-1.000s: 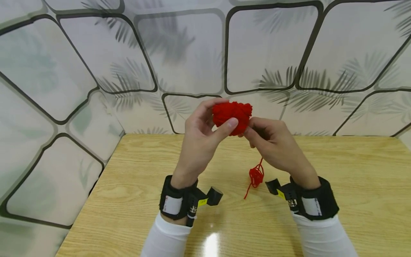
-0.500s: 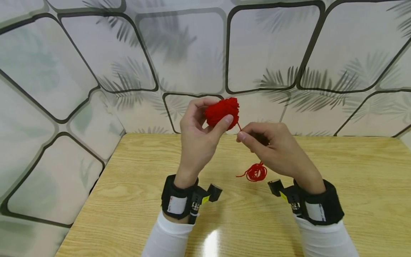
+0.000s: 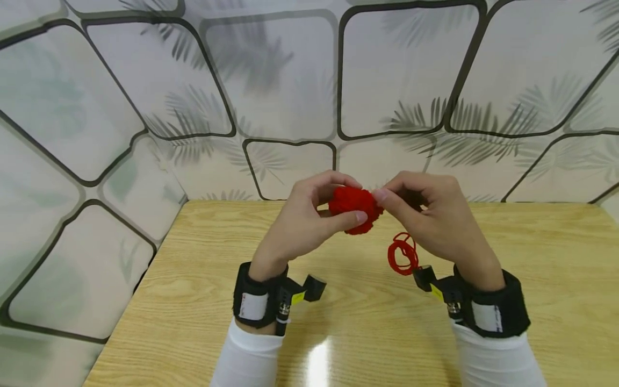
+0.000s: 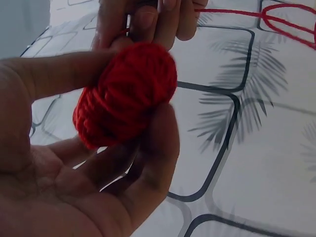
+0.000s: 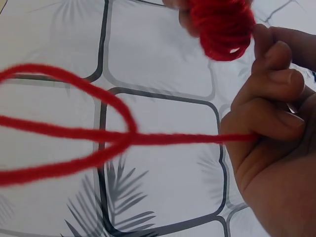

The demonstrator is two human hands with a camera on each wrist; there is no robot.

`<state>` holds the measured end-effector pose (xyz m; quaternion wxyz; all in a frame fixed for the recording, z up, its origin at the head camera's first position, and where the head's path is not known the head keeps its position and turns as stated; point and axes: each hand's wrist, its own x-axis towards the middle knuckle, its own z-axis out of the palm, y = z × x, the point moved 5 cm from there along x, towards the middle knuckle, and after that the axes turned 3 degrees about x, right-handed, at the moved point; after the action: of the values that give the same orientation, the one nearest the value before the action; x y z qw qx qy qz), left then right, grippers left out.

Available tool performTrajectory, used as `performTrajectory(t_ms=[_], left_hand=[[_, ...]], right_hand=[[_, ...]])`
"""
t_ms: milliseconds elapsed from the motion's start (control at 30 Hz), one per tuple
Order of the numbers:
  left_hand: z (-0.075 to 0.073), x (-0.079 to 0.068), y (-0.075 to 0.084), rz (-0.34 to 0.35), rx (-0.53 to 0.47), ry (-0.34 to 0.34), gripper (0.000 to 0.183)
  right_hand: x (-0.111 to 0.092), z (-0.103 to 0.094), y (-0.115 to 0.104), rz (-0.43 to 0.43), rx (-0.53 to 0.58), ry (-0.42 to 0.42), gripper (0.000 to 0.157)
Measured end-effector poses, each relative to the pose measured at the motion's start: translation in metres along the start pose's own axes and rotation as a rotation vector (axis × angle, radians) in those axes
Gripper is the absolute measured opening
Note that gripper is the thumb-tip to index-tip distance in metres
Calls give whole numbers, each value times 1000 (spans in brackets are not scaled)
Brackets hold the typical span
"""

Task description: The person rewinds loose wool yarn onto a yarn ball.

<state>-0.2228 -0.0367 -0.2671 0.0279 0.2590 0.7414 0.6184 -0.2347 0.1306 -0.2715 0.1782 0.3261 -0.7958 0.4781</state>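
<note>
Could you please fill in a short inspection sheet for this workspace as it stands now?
Surface: light wood-grain table, with a bright reflection near its front.
Job's things: red yarn ball, held above the table; a yarn strand runs from the right hand to loose yarn loops.
Clutter: nothing seen.
Hands: the left hand holds the ball between thumb and fingers; the right hand has its fingertips at the ball's edge and fingers curled round the strand.
Cables: no long cable seen; black wristbands carry small cameras.
Surroundings: wallpaper with dark outlined panels and grey leaf prints; white sleeves on both arms.
</note>
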Motion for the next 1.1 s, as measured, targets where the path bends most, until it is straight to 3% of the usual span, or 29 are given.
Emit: performTrajectory(t_ms=[100,233,333,433,567,667,800,900,1100], left_hand=[[2,-2,-1,2,-67,-119,27],[4,-4,-2,67,-210,-230,30],[6,-5,-3,125,-320,-263,35],[6,-4,-4,181,-394,-240,37],[-2,-2,-2,275,-464,-91,38],[-11,-2,1,363,-525,81,40],[-23,-1,2,464,-530,332,39],[-27,0,0,479,-491,468,36],[-28,1,-8,419,-379,624,33]], right_hand=[[0,-3,3,-5,43,47,12],[2,-1,7,-4,111,76,13],[3,4,9,12,175,53,12],[4,9,11,29,208,22,10],[4,11,13,33,201,6,9],[4,13,14,36,166,-18,9],[3,22,10,31,118,-89,10],[2,29,5,15,106,-140,11],[2,35,-7,-36,80,-193,10]])
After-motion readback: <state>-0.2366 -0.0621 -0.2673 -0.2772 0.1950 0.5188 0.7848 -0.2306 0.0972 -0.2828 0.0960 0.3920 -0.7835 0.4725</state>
